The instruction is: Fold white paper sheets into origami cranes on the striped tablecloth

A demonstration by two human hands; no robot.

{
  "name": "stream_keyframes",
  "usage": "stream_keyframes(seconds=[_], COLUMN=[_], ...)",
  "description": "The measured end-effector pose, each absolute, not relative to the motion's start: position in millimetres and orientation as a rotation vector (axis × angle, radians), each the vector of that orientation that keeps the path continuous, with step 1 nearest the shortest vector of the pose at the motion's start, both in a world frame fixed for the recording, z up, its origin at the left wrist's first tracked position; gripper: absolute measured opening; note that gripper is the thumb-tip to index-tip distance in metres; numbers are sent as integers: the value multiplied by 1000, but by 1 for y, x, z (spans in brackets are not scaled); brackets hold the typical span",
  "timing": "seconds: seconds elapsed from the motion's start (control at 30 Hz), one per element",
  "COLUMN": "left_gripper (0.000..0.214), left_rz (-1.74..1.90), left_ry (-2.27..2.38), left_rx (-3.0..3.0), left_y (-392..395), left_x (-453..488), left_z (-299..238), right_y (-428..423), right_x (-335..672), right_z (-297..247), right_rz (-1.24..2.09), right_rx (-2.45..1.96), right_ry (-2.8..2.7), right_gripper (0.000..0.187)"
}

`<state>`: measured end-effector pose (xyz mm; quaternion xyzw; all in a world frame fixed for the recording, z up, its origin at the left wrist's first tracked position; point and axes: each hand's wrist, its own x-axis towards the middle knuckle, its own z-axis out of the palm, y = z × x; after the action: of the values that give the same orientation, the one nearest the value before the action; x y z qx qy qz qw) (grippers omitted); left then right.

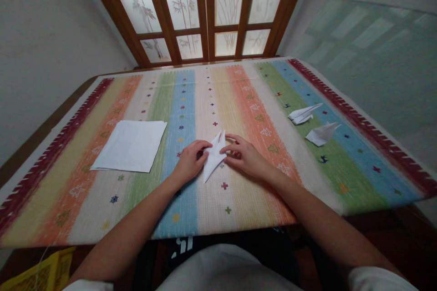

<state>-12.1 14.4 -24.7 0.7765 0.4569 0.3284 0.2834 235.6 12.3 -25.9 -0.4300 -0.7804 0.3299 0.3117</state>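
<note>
A half-folded white paper shape, long and pointed with two tips at its far end, lies on the striped tablecloth in the middle of the table. My left hand pinches its left edge with curled fingers. My right hand pinches the right edge, fingertips pressed on the paper.
A stack of flat white paper sheets lies to the left. Two finished folded paper figures sit at the right on the green and blue stripes. A wooden door with frosted glass panes stands behind the table. A yellow crate is below left.
</note>
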Motion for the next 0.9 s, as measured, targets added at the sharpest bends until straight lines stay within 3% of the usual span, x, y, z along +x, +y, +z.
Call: stream_keyframes(seconds=[0.17, 0.43, 0.9], left_gripper=[29, 19, 8], left_rz=[864, 674, 596], left_ry=[1271, 1115, 1222], left_rx=[2204, 2247, 2158], left_y=[15, 6, -2], left_x=[-13, -10, -7], left_z=[-27, -16, -13], right_y=[14, 19, 24], right_x=[236, 231, 222], right_z=[-25, -18, -26], right_rz=[657, 701, 649], right_rx=[-1052, -850, -1046], right_ry=[-2158, -2363, -2316], right_gripper=[9, 20, 6])
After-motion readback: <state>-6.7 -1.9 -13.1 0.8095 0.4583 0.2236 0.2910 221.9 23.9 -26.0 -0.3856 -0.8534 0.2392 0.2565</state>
